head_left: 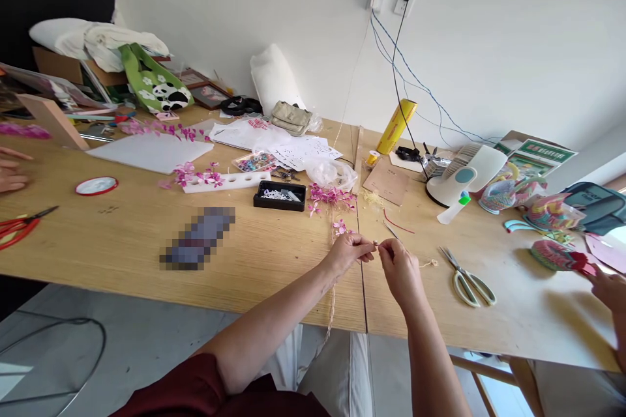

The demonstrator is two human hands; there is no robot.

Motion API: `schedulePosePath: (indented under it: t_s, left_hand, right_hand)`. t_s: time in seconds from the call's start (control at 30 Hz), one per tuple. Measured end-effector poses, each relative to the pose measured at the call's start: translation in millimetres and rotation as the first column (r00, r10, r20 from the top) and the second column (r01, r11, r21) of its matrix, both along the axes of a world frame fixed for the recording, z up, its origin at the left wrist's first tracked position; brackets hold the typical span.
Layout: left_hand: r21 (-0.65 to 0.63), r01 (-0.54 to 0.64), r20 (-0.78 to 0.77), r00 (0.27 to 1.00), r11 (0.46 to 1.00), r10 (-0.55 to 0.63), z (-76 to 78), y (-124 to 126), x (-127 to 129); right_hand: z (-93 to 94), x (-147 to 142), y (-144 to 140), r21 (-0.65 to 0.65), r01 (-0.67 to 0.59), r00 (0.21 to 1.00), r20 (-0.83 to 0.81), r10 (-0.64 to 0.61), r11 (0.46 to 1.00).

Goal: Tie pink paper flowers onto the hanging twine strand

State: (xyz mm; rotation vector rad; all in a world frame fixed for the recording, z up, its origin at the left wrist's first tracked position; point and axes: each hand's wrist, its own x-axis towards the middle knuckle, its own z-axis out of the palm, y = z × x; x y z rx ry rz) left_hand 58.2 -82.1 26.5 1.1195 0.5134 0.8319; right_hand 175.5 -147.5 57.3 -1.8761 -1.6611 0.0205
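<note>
Both hands pinch a thin pale straw-coloured twine (377,244) — left hand (348,251) and right hand (398,265) fingertips pressed together — above the wooden table (122,234), near white-handled scissors (468,278).

Bare tabletop (122,234) lies open to the left of the left hand (348,251), broken only by a blurred dark object (198,238) lying flat and, far left, red-handled scissors (19,225) and a red-rimmed lid (96,186). Ahead of both hands the way is crowded: loose pink flowers (331,197), a black tray (280,195), a white holed strip (227,181) and a clear plastic bag (331,172). Just right of the right hand (398,267) lie pale-handled scissors (468,279); beyond them the wood is free up to a co-worker's hand (609,287). A white fan (462,176) and a glue bottle (454,208) stand behind that gap.
</note>
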Motion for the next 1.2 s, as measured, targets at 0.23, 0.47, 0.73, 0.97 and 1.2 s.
schedulePosePath:
  t_s: [0.23,0.47,0.73,0.97,1.2]
  left_hand:
    - [0.095,-0.075,-0.060,0.995,0.993,0.081,-3.8,4,1]
    - [0.458,-0.118,-0.239,0.938,0.881,0.250,-8.5,18,-4]
    - [0.724,0.211,-0.469,0.849,0.657,0.243,0.7,16,1]
    - [0.544,0.158,-0.264,0.964,0.824,-0.011,-4.5,14,-4]
    - [0.634,-0.040,-0.266,0.927,0.772,0.266,-13.2,26,-3]
  right_hand:
    - [0.9,3,-1,-0.018,-0.015,1.000,-0.008,0.015,1.000]
    - [11.4,0,-15,-0.102,-0.061,0.988,0.136,0.075,0.993]
    - [33.1,3,0,-0.196,-0.242,0.937,0.207,0.281,0.950]
    - [12.3,33,16,-0.186,-0.338,0.941,-0.062,0.332,0.923]
    - [-3.5,6,-4,-0.168,-0.302,0.946,0.070,0.317,0.938]
